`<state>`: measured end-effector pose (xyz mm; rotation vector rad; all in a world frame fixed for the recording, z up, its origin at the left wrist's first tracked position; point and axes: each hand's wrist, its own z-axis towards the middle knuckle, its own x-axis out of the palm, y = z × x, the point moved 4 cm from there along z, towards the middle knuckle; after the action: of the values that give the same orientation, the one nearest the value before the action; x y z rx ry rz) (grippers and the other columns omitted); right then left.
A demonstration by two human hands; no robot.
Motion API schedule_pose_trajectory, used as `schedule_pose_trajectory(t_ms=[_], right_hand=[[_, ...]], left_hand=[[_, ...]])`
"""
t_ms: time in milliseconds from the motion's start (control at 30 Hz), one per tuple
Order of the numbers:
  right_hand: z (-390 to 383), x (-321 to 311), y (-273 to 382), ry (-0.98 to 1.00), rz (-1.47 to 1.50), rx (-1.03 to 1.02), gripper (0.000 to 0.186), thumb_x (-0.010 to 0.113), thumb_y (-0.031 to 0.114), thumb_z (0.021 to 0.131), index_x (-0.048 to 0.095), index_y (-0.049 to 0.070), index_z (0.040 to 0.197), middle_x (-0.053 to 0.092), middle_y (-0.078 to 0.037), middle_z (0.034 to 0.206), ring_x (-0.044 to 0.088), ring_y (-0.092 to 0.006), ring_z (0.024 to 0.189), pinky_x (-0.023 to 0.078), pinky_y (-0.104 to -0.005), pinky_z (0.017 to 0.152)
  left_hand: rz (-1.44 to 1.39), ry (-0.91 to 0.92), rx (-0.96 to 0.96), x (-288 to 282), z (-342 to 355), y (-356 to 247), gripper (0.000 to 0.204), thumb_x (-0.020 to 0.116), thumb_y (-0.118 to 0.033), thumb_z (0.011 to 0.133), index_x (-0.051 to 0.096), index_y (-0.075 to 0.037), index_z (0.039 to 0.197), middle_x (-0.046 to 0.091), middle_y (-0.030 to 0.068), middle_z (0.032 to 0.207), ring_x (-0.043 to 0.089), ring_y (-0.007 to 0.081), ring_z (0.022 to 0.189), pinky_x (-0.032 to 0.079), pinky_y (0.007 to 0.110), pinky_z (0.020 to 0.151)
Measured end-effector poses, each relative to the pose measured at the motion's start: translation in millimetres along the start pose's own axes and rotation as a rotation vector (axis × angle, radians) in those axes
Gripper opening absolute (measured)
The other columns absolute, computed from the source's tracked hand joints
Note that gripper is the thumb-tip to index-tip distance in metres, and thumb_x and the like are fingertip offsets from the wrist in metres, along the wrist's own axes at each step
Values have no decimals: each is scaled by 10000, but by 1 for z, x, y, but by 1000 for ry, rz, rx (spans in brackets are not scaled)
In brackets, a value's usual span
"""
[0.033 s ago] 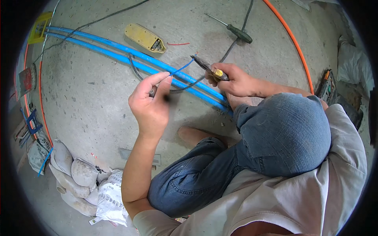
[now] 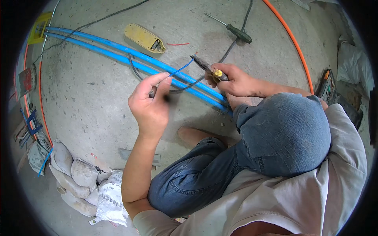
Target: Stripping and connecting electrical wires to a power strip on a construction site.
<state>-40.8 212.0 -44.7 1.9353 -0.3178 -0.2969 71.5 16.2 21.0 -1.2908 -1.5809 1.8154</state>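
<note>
My left hand [image 2: 151, 100] pinches a thin blue wire [image 2: 181, 66] and seems to hold the dark cable [image 2: 177, 89] too, which loops across two blue pipes [image 2: 98, 49]. My right hand [image 2: 230, 80] is closed round pliers [image 2: 201, 63] with yellow on the handle; their jaws are at the wire's upper end. Above the pipes lie a yellow oblong tool [image 2: 142, 36] with an opening at one end, a short red wire [image 2: 177, 44] and a green-handled screwdriver [image 2: 238, 33].
An orange conduit [image 2: 293, 35] curves at the right, near a tool case [image 2: 325, 84]. Sacks [image 2: 80, 177] are piled at lower left, beside a blue hand saw [image 2: 33, 122]. A flat metal plate [image 2: 138, 155] lies near my left forearm. My bent legs [image 2: 189, 175] occupy the lower middle.
</note>
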Motion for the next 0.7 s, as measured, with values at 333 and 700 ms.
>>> schedule_pose_trajectory(t_ms=[333, 700], right_hand=[[2, 0, -5, -26, -3, 21, 242, 477, -10, 728, 541, 3, 961, 558, -72, 854, 537, -163, 809, 452, -317, 750], [2, -14, -2, -179, -225, -89, 312, 451, 20, 668, 544, 3, 965, 567, -111, 825, 563, -245, 785, 466, -358, 751]], left_hand=[[-17, 7, -18, 1, 1, 1, 117, 700, 14, 810, 684, 6, 926, 656, 25, 781, 418, 21, 575, 344, 188, 501], [14, 120, 271, 8, 0, 4, 506, 672, 32, 788, 427, 6, 1229, 629, 45, 1004, 456, 63, 660, 414, 205, 570]])
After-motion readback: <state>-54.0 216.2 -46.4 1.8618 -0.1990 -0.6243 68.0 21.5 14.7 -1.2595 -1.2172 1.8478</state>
